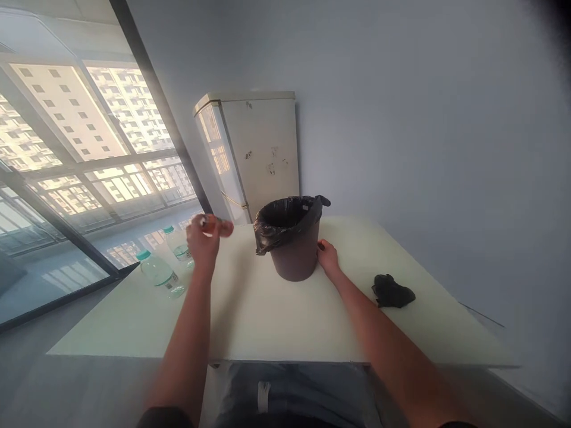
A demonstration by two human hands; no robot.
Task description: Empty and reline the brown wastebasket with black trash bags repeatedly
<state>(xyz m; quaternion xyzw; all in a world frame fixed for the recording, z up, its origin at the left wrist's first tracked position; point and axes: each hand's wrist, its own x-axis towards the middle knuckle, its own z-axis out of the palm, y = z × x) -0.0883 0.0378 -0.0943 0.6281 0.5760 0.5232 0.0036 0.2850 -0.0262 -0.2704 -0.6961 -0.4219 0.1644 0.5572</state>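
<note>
My left hand [203,242] is raised above the left part of the table, its fingers closed around a small bottle with a reddish-orange body [224,227]. The bottle lies roughly sideways, partly hidden by the hand. To its right stands a brown trash bin [294,261], upright and lined with a black garbage bag [267,235] folded over the rim. My right hand [328,258] grips the bin's lower right side, with some fingers hidden. Two clear plastic bottles with green caps, a nearer one [158,273] and a farther one [178,245], stand beside my left forearm.
A crumpled black plastic bag [393,292] lies on the right side of the pale table [276,327]. Behind the table stands a white refrigerator [263,148] against the grey wall. A large glass window [89,148] fills the left side.
</note>
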